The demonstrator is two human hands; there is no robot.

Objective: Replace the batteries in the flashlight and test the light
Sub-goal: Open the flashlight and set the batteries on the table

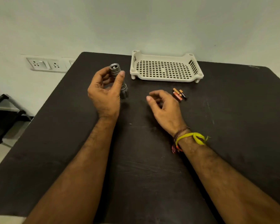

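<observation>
flashlight (118,78) gripped in left hand (103,94), tail end up, tilted | batteries (180,94) on table (233,126), just right of right hand (163,107) | right hand loose, holding nothing, nearer batteries | long axes point away from person

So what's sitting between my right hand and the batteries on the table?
Nothing. In the head view, only a short bare strip of dark table separates the right hand from the batteries. The hand is empty, fingers loosely curled.

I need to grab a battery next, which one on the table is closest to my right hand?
The red-orange battery, leftmost of the three, lies closest to your right hand; the two copper-and-black ones sit farther right.
</observation>
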